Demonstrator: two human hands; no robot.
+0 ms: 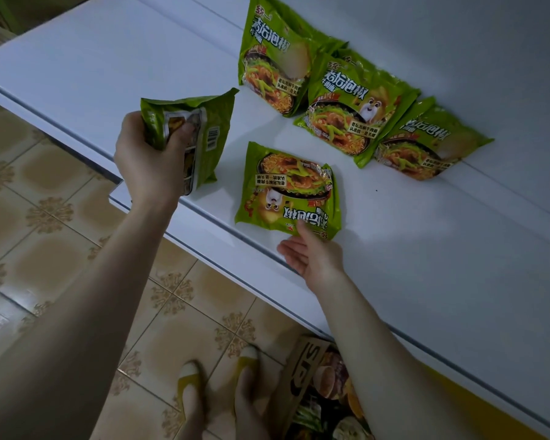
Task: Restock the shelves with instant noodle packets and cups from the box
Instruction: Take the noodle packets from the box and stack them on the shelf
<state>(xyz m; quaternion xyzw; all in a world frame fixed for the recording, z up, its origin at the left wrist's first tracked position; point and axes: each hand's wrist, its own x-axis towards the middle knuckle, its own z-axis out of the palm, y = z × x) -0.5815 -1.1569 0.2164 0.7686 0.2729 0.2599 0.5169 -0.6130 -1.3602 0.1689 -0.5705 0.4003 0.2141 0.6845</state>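
My left hand (150,163) grips a green instant noodle packet (204,128) by its lower edge, back side showing with a barcode, held above the front of the white shelf (426,265). A second green packet (289,192) lies flat on the shelf, upside down to me. My right hand (311,255) sits at its near edge, fingers relaxed, the thumb touching the packet's corner. Three more green packets (346,119) lean in a row against the shelf's back wall. The cardboard box (311,385) with more packets stands on the floor below the shelf.
The shelf's front edge (204,230) runs diagonally from upper left to lower right. Beige patterned floor tiles (45,233) lie to the left. My two feet in yellow shoes (216,379) stand beside the box.
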